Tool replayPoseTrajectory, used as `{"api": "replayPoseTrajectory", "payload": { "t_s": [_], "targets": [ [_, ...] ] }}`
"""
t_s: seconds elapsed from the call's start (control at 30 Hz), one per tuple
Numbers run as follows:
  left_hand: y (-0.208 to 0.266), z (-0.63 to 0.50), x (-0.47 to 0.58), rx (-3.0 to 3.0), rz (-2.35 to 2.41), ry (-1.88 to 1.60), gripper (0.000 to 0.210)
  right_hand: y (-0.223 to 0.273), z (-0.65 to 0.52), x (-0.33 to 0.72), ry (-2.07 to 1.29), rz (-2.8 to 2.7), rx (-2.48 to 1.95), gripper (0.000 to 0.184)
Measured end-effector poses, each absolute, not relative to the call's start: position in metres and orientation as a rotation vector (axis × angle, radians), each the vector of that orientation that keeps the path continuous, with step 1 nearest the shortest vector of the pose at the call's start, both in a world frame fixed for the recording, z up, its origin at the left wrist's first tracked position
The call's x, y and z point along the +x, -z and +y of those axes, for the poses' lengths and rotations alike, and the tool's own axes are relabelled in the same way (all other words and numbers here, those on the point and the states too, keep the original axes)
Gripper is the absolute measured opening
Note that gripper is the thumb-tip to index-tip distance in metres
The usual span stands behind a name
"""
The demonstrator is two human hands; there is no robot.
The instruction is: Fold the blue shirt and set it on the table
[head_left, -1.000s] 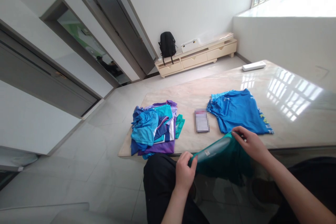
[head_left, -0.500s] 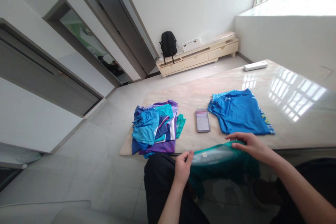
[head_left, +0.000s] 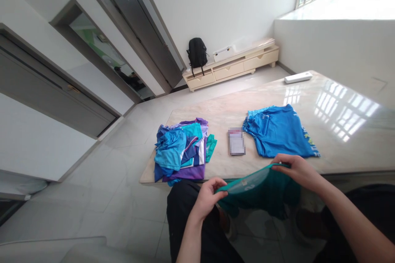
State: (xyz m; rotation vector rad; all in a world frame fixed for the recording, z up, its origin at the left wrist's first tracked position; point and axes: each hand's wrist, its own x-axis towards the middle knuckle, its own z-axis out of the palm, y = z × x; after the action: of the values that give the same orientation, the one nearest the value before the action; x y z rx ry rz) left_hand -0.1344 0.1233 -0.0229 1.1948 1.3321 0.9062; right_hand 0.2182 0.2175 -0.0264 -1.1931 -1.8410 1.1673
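Observation:
A thin green garment (head_left: 262,192) hangs stretched between my two hands, just in front of the table edge and above my lap. My left hand (head_left: 210,197) pinches its left end between thumb and fingers. At the right end, my right hand (head_left: 294,168) is closed on the upper edge. A pale label shows inside the cloth; its lower part falls into shadow. Beyond my right hand, a blue garment (head_left: 276,131) lies spread flat on the table. Left of it sits a small rectangular object (head_left: 236,141), blurred out by pixels.
A pile of blue, purple and white clothes (head_left: 180,148) lies at the left end of the marble table (head_left: 222,111). Toward the far right corner rests a long white object (head_left: 298,77). Against the wall, a low cabinet (head_left: 228,70) carries a black backpack (head_left: 197,52).
My left hand has shifted slightly left and turned, its fingers now over the garment's edge. The green cloth has lifted a little and tilts up toward my right hand.

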Motion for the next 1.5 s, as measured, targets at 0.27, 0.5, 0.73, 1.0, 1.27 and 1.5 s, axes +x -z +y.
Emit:
{"api": "replayPoseTrajectory", "payload": {
  "t_s": [0.27, 0.5, 0.73, 1.0, 1.27, 1.5],
  "targets": [
    [0.035, 0.123, -0.131, 1.545, 1.774, -1.051, 0.030, 0.033, 0.214, 0.215, -1.054, -1.983, -1.216, 0.048],
    [0.026, 0.121, -0.121, 1.752, 1.791, -1.120, 0.040, 0.036, 0.214, 0.210, -0.986, -1.999, -1.187, 0.055],
    [0.035, 0.121, -0.123, 1.651, 1.885, -1.125, 0.036, 0.042, 0.216, 0.206, -0.821, -1.886, -1.203, 0.036],
    [0.041, 0.119, -0.110, 1.468, 1.830, -1.139, 0.042, 0.039, 0.208, 0.198, -1.045, -1.855, -1.284, 0.047],
    [0.043, 0.116, -0.083, 1.215, 1.452, -1.107, 0.044, 0.054, 0.168, 0.141, -1.986, -1.498, -1.018, 0.047],
    [0.036, 0.110, -0.072, 1.692, 1.602, -0.884, 0.020, 0.066, 0.160, 0.124, -2.060, -1.320, -1.090, 0.049]
  ]
}}
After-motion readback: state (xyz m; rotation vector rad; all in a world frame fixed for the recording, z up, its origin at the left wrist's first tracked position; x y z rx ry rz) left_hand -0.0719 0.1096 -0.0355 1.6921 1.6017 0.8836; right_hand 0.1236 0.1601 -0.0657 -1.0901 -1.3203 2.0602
